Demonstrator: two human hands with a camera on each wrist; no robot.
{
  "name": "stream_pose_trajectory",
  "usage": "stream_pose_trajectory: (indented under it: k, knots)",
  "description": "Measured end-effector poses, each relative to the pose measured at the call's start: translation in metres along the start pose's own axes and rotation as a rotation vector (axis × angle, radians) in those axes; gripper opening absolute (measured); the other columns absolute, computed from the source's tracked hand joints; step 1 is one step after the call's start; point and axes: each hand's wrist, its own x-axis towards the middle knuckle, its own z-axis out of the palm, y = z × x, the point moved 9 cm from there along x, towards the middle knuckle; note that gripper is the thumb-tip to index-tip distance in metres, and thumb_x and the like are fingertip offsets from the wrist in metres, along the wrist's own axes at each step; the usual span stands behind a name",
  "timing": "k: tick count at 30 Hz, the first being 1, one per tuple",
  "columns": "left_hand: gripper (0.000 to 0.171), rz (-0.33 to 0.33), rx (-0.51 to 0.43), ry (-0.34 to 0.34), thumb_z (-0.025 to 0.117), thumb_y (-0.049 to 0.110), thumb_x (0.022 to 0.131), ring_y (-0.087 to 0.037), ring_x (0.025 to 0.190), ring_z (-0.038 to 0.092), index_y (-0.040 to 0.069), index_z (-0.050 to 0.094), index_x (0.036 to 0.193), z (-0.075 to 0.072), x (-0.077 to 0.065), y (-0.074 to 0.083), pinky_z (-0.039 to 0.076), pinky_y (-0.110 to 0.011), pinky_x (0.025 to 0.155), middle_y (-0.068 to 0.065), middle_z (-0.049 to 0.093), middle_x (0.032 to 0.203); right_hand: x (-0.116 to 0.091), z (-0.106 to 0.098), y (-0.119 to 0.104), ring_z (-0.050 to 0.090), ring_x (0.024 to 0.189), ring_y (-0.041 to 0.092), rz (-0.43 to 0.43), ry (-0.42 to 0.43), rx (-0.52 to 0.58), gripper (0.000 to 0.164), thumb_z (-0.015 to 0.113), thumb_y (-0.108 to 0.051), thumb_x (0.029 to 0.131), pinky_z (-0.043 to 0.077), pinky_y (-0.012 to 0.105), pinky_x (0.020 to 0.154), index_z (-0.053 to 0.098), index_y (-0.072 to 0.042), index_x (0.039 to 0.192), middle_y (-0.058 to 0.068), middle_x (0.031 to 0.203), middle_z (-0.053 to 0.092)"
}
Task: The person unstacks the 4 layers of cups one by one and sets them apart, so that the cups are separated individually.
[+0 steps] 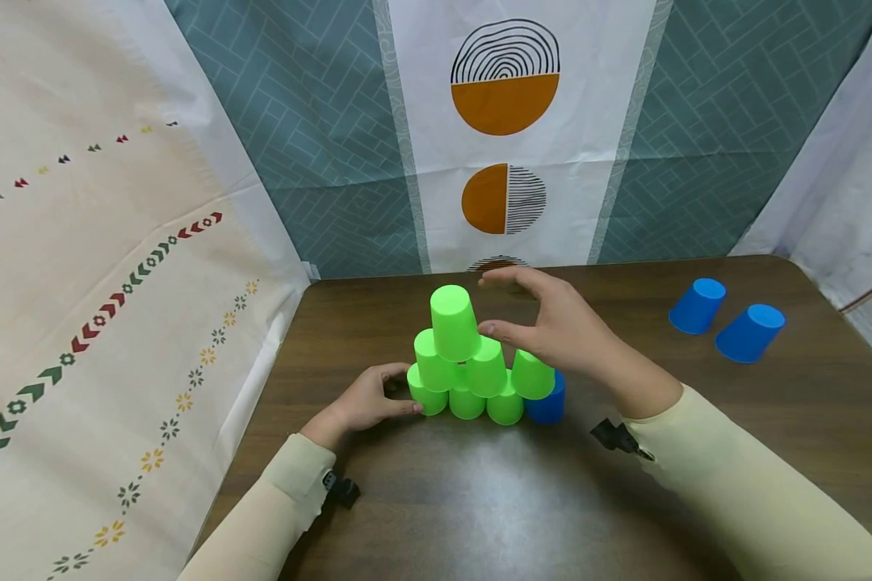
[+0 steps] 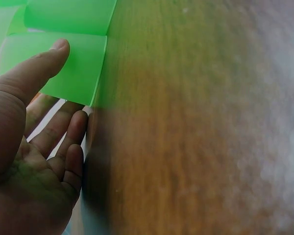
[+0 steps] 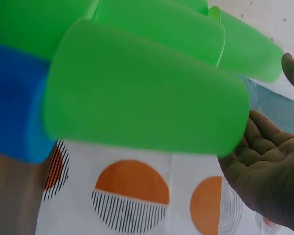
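Upside-down cups form a stack in the head view. Its bottom row has three green cups and a blue cup [image 1: 548,403] at the right end. Three green cups stand in the second row, the rightmost one [image 1: 534,376] set apart from its neighbours. A single green cup [image 1: 454,323] tops the left part. My left hand [image 1: 363,399] is beside the lower left green cup [image 2: 63,68], its thumb lying against the cup's side. My right hand [image 1: 552,319] hovers right of the top cup with fingers spread, thumb tip close to that cup, holding nothing.
Two more blue cups, one [image 1: 698,307] farther back and one [image 1: 750,333] nearer, stand upside down at the right of the brown wooden table [image 1: 480,500]. Patterned cloths [image 1: 320,145] hang behind the table and along its left side.
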Motion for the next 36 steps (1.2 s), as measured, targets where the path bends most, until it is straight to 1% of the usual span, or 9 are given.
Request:
stream_pose_trajectory:
  k: [3, 6, 10, 14, 20, 24, 27, 33, 36]
  knots:
    - [0.056, 0.002, 0.002, 0.0, 0.091, 0.028, 0.086, -0.016, 0.118, 0.061, 0.02, 0.067, 0.136, 0.0, 0.0, 0.0, 0.048, -0.044, 0.104, 0.009, 0.069, 0.122, 0.007, 0.01, -0.005, 0.074, 0.095, 0.019, 0.013, -0.045, 0.045, 0.066, 0.083, -0.047, 0.09, 0.039, 0.056, 0.112, 0.058, -0.025, 0.147, -0.011, 0.148, 0.055]
    - [0.055, 0.007, 0.003, -0.001, 0.09, 0.027, 0.086, -0.016, 0.118, 0.062, 0.02, 0.067, 0.136, 0.0, 0.0, 0.0, 0.048, -0.044, 0.104, 0.008, 0.07, 0.122, 0.013, 0.018, -0.008, 0.07, 0.054, 0.023, 0.037, -0.088, 0.091, 0.07, 0.084, -0.048, 0.089, 0.042, 0.053, 0.109, 0.056, -0.026, 0.148, -0.01, 0.15, 0.052]
    - [0.055, 0.009, 0.004, 0.0, 0.09, 0.026, 0.086, -0.016, 0.118, 0.062, 0.02, 0.067, 0.136, 0.0, 0.001, -0.001, 0.048, -0.044, 0.104, 0.008, 0.07, 0.122, 0.016, 0.025, -0.01, 0.066, 0.046, 0.028, 0.056, -0.117, 0.108, 0.073, 0.086, -0.048, 0.087, 0.054, 0.043, 0.091, 0.054, -0.027, 0.15, -0.009, 0.153, 0.049]
    - [0.055, 0.015, 0.0, 0.001, 0.091, 0.027, 0.086, -0.016, 0.119, 0.062, 0.02, 0.067, 0.136, 0.0, 0.001, -0.001, 0.047, -0.044, 0.105, 0.008, 0.069, 0.123, 0.018, 0.029, -0.011, 0.065, 0.046, 0.03, 0.081, -0.123, 0.084, 0.076, 0.086, -0.052, 0.085, 0.059, 0.041, 0.072, 0.055, -0.028, 0.15, -0.006, 0.153, 0.049]
    - [0.056, 0.02, -0.008, -0.003, 0.09, 0.027, 0.086, -0.016, 0.12, 0.062, 0.02, 0.067, 0.136, 0.0, 0.001, 0.0, 0.048, -0.044, 0.106, 0.008, 0.069, 0.124, 0.021, 0.031, -0.014, 0.069, 0.086, 0.018, 0.043, -0.106, -0.019, 0.067, 0.086, -0.053, 0.085, 0.058, 0.041, 0.079, 0.064, -0.023, 0.14, -0.004, 0.137, 0.062]
    - [0.056, 0.024, 0.001, 0.001, 0.09, 0.027, 0.087, -0.017, 0.12, 0.062, 0.018, 0.067, 0.137, -0.001, 0.0, 0.002, 0.048, -0.045, 0.106, 0.007, 0.069, 0.124, 0.02, 0.031, -0.016, 0.063, 0.05, 0.02, 0.045, -0.1, 0.01, 0.062, 0.086, -0.049, 0.087, 0.057, 0.039, 0.063, 0.064, -0.022, 0.138, -0.003, 0.133, 0.063]
    - [0.056, 0.028, 0.004, 0.003, 0.09, 0.027, 0.087, -0.017, 0.121, 0.061, 0.017, 0.067, 0.137, 0.0, 0.0, 0.002, 0.047, -0.046, 0.106, 0.007, 0.069, 0.124, 0.017, 0.025, -0.015, 0.064, 0.045, 0.026, 0.059, -0.082, 0.057, 0.063, 0.086, -0.046, 0.087, 0.058, 0.041, 0.065, 0.062, -0.022, 0.14, -0.003, 0.133, 0.062]
    - [0.056, 0.008, 0.009, 0.002, 0.09, 0.027, 0.086, -0.016, 0.121, 0.061, 0.019, 0.067, 0.136, -0.001, 0.0, 0.001, 0.046, -0.044, 0.107, 0.009, 0.069, 0.124, 0.011, -0.007, -0.012, 0.066, 0.111, 0.022, 0.026, 0.068, -0.007, 0.057, 0.086, -0.043, 0.088, 0.05, 0.047, 0.098, 0.067, -0.019, 0.136, -0.004, 0.127, 0.069]
    - [0.056, 0.007, 0.011, 0.002, 0.091, 0.027, 0.086, -0.016, 0.122, 0.06, 0.019, 0.067, 0.136, -0.001, 0.001, 0.0, 0.046, -0.045, 0.107, 0.008, 0.069, 0.124, 0.004, -0.027, -0.005, 0.064, 0.11, 0.021, 0.025, 0.145, -0.013, 0.052, 0.087, -0.038, 0.089, 0.051, 0.044, 0.093, 0.069, -0.018, 0.133, -0.004, 0.117, 0.072]
